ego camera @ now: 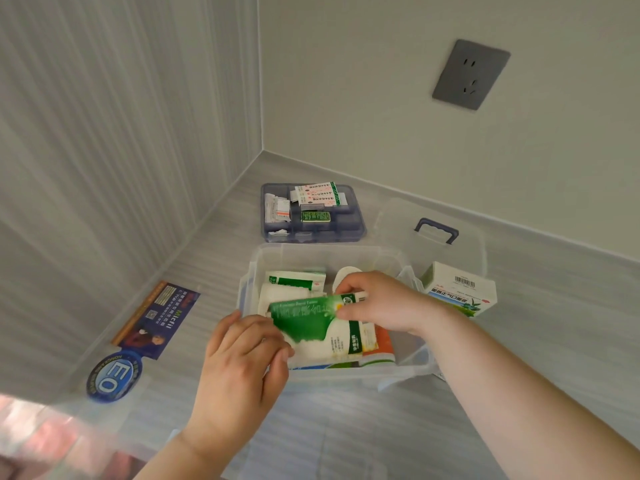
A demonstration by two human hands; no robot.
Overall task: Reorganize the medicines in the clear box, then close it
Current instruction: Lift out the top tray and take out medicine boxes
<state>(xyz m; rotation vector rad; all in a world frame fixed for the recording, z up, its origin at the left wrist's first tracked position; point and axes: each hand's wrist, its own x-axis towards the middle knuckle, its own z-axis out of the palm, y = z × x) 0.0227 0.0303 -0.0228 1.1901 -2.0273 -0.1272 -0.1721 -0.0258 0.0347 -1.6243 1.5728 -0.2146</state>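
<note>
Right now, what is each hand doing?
Left hand: closed on the green and white medicine box.
Right hand: closed on the same box.

Clear glossy plastic box (322, 254), glossy green-and-white medicine packet (322, 327), matt grey striped surface (381, 427)

Tray (349, 233) behind clear box (311, 252); carton (457, 289) apparently right.

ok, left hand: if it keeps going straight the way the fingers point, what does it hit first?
The left hand points up and right, with its fingertips already on the green-and-white medicine box that both hands hold over the clear box. Beyond that, probably the right hand, though depth is unclear.
</note>
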